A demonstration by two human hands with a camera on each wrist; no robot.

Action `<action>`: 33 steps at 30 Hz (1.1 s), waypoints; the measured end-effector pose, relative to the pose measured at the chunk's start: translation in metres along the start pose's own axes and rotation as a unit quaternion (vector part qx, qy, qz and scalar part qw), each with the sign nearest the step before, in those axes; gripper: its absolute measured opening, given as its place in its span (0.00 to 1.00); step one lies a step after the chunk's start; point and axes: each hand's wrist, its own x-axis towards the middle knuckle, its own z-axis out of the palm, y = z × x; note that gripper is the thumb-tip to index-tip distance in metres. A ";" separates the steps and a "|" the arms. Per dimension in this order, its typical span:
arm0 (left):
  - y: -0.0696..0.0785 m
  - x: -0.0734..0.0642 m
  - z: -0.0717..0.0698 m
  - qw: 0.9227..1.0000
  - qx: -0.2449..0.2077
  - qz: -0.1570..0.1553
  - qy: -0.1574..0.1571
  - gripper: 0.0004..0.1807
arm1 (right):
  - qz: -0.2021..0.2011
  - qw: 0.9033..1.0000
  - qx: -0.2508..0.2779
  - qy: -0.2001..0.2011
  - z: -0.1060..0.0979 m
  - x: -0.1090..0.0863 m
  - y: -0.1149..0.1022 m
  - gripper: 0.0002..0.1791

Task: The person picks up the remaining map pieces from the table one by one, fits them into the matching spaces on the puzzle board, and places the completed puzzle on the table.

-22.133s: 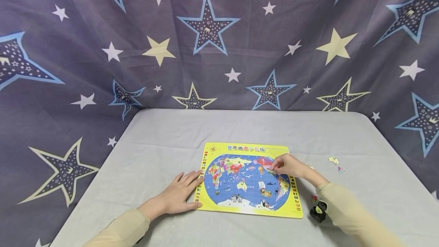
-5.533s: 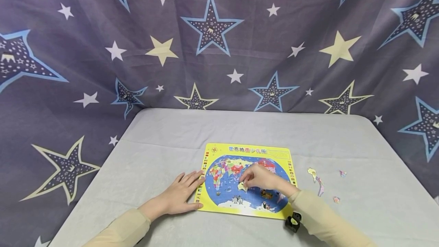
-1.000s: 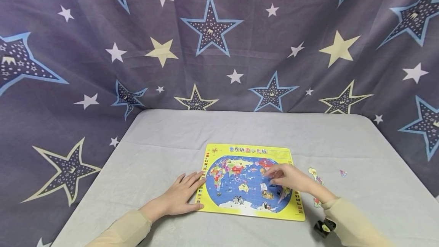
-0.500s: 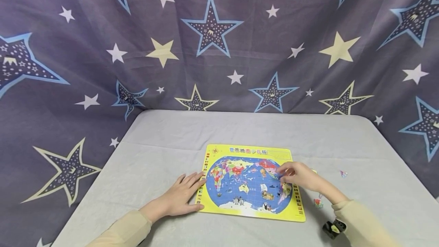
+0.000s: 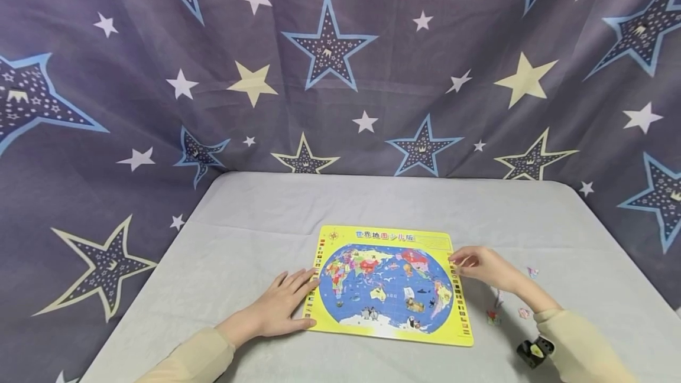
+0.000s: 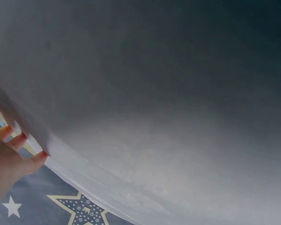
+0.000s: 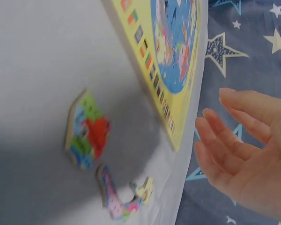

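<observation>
A yellow-bordered world map puzzle board (image 5: 393, 338) lies flat on the table, its blue oval filled with coloured land shapes and animals. My left hand (image 5: 276, 305) rests at the board's left edge, fingers spread and fingertips on the border. Just off the opposite edge, my right hand (image 5: 486, 266) hovers with fingers loosely bent; the right wrist view shows nothing between the fingers (image 7: 225, 136). Below it lie a green piece with a red figure (image 7: 90, 133) and a curved pink-and-yellow puzzle piece (image 7: 113, 201), partly hidden by the right hand in the head view.
Two small pinkish pieces, one farther back (image 5: 532, 272) and one nearer (image 5: 524, 313), lie right of the board. Grey cloth covers the table (image 5: 266, 205). A star-patterned curtain (image 5: 393, 93) stands behind. A black wrist camera (image 5: 534, 351) hangs under the right sleeve.
My right hand, at the Australia shape 5.5 seconds ago, has drawn back rightward across the map and off the board in the last second. The left hand stays in place.
</observation>
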 end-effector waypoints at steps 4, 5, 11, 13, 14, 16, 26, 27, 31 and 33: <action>0.000 -0.001 0.002 1.000 0.001 -0.002 -0.001 0.43 | 0.000 1.000 -0.007 0.006 -0.004 -0.002 0.007 0.13; 0.000 -0.001 0.002 1.000 0.002 -0.002 -0.001 0.43 | -0.001 1.000 -0.010 0.009 -0.005 -0.002 0.008 0.13; -0.001 0.000 0.003 1.000 0.004 -0.003 0.000 0.43 | 0.001 1.000 -0.012 0.012 -0.010 -0.004 0.015 0.13; -0.001 0.001 0.003 1.000 0.006 -0.003 -0.001 0.43 | 0.003 1.000 -0.010 0.011 -0.012 -0.005 0.017 0.14; -0.002 0.001 0.003 1.000 0.007 -0.003 -0.001 0.43 | 0.005 1.000 -0.008 0.010 -0.013 -0.006 0.018 0.14; -0.002 0.001 0.003 1.000 0.010 -0.004 -0.002 0.43 | 0.009 1.000 -0.006 0.011 -0.014 -0.007 0.021 0.14; -0.002 0.002 0.004 1.000 0.016 -0.005 0.003 0.44 | 0.027 0.999 -0.016 0.017 -0.018 -0.011 0.032 0.13; -0.002 0.002 0.004 1.000 0.017 -0.005 0.003 0.44 | 0.029 0.999 -0.017 0.018 -0.018 -0.011 0.032 0.13; -0.002 0.002 0.004 1.000 0.017 -0.006 0.002 0.44 | 0.039 0.999 -0.022 0.018 -0.018 -0.013 0.031 0.13; -0.002 0.002 0.004 1.000 0.017 -0.006 0.002 0.44 | 0.046 0.998 -0.027 0.019 -0.019 -0.014 0.031 0.13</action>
